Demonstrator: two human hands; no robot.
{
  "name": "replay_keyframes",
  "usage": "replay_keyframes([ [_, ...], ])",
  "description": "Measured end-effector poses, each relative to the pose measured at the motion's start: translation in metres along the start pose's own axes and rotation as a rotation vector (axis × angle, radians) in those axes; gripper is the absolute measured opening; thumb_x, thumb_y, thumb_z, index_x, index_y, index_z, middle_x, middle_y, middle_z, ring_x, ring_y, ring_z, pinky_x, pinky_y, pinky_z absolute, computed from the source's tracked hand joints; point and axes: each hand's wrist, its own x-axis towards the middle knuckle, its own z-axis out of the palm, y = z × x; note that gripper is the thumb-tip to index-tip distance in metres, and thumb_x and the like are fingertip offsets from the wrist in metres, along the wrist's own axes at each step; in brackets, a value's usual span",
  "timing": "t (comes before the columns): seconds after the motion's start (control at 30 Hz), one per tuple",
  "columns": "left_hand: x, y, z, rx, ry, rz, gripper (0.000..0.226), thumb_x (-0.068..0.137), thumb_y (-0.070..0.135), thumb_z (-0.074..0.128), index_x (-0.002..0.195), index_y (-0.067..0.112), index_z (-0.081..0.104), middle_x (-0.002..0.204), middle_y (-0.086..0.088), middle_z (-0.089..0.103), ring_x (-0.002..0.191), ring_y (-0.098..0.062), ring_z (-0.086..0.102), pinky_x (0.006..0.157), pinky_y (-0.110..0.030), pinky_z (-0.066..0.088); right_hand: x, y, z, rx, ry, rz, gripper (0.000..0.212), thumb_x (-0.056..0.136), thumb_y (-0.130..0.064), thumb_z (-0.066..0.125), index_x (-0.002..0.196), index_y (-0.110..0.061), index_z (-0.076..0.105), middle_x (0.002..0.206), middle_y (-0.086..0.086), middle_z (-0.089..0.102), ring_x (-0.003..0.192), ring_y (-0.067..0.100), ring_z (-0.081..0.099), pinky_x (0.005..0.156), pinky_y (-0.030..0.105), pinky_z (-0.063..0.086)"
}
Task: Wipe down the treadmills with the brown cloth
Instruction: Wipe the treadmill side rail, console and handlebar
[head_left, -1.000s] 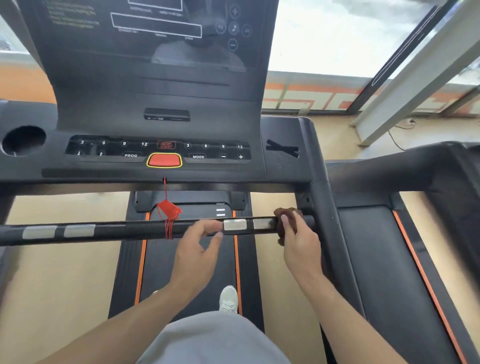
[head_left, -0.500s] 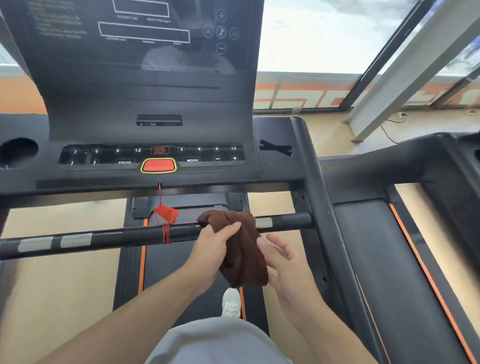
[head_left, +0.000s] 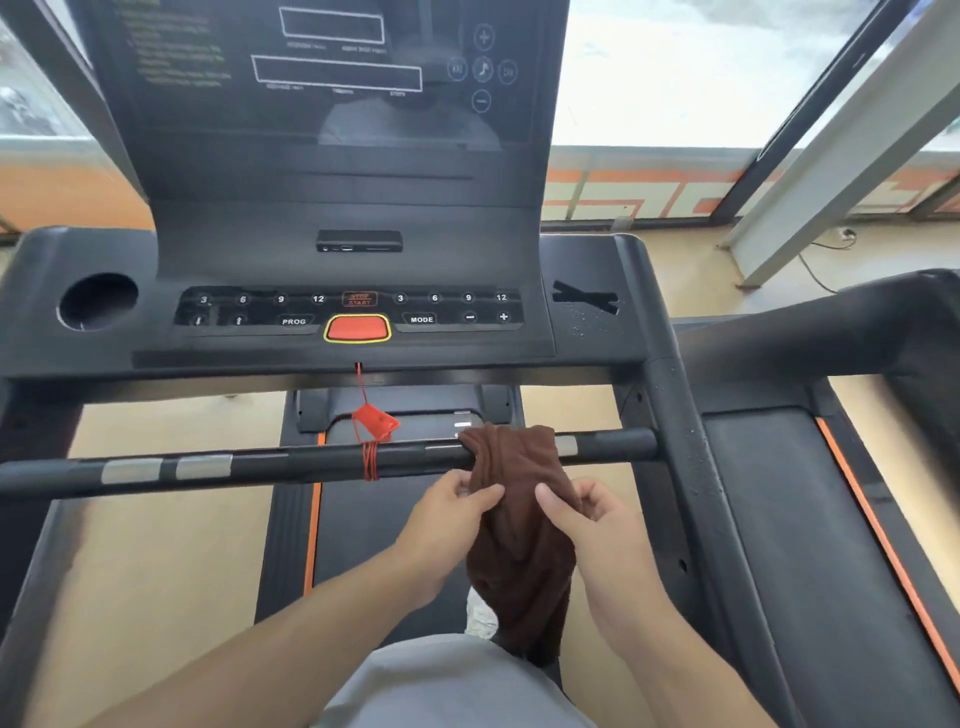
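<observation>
Your left hand (head_left: 447, 512) and right hand (head_left: 587, 525) both pinch the brown cloth (head_left: 519, 545); it's draped over the handlebar (head_left: 291, 465) just above your fingers, long axis hanging straight down between them.

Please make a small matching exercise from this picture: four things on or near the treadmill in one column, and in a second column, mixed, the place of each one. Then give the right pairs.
Things:
1. brown cloth
2. red safety clip
3. round cup holder
4. orange-red button

Places:
A. left end of the console
B. middle of the console, below the STOP START label
C. draped over the crossbar, pinched by the left hand and the right hand
D. hanging on a cord, just left of the cloth

Pairs: 1-C, 2-D, 3-A, 4-B
</observation>
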Motion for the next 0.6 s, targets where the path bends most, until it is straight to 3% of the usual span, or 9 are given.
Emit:
replay_keyframes([
  [0.07, 0.002, -0.005, -0.009, 0.028, 0.068, -0.006, 0.018, 0.101, 0.027, 0.057, 0.107, 0.024, 0.073, 0.102, 0.002, 0.079, 0.099, -0.018, 0.074, 0.097, -0.043, 0.057, 0.005, -0.001, 0.006, 0.012, -0.043, 0.033, 0.030, 0.090, -0.017, 0.077, 0.097, 0.008, 0.062, 0.085, 0.013, 0.075, 0.078, 0.021, 0.070, 0.071, 0.029, 0.055],
  [0.17, 0.007, -0.012, -0.024, -0.025, 0.167, -0.022, 0.026, 0.104, 0.028, 0.050, 0.093, 0.031, 0.072, 0.101, 0.005, 0.076, 0.104, -0.021, 0.070, 0.100, -0.048, 0.054, 0.014, -0.001, 0.011, 0.033, -0.089, 0.104, 0.031, 0.091, -0.016, 0.075, 0.109, 0.005, 0.060, 0.099, 0.017, 0.078, 0.093, 0.031, 0.075, 0.071, 0.030, 0.059],
  [0.27, 0.012, -0.015, -0.033, -0.028, 0.261, -0.009, 0.031, 0.106, 0.030, 0.044, 0.084, 0.035, 0.065, 0.101, 0.009, 0.067, 0.108, -0.025, 0.065, 0.101, -0.051, 0.052, 0.021, 0.006, 0.009, -0.023, -0.026, 0.099, 0.023, 0.093, -0.019, 0.074, 0.109, -0.005, 0.066, 0.096, 0.010, 0.080, 0.086, 0.021, 0.077, 0.062, 0.023, 0.057],
  [0.43, 0.009, -0.018, -0.032, -0.123, 0.280, -0.071, 0.026, 0.109, 0.028, 0.038, 0.113, 0.030, 0.063, 0.107, 0.000, 0.066, 0.103, -0.027, 0.064, 0.091, -0.039, 0.053, 0.023, 0.030, 0.002, -0.014, -0.057, 0.232, 0.033, 0.094, -0.026, 0.072, 0.124, -0.014, 0.070, 0.113, 0.003, 0.078, 0.105, 0.019, 0.075, 0.099, 0.040, 0.057],
  [0.6, 0.006, -0.025, -0.045, -0.061, 0.191, -0.122, 0.029, 0.105, 0.039, 0.045, 0.086, 0.036, 0.067, 0.109, 0.002, 0.070, 0.103, -0.027, 0.068, 0.097, -0.049, 0.056, 0.008, 0.048, 0.010, 0.014, -0.026, 0.288, 0.035, 0.094, -0.024, 0.072, 0.127, -0.013, 0.068, 0.115, 0.001, 0.078, 0.106, 0.019, 0.074, 0.102, 0.042, 0.055],
])
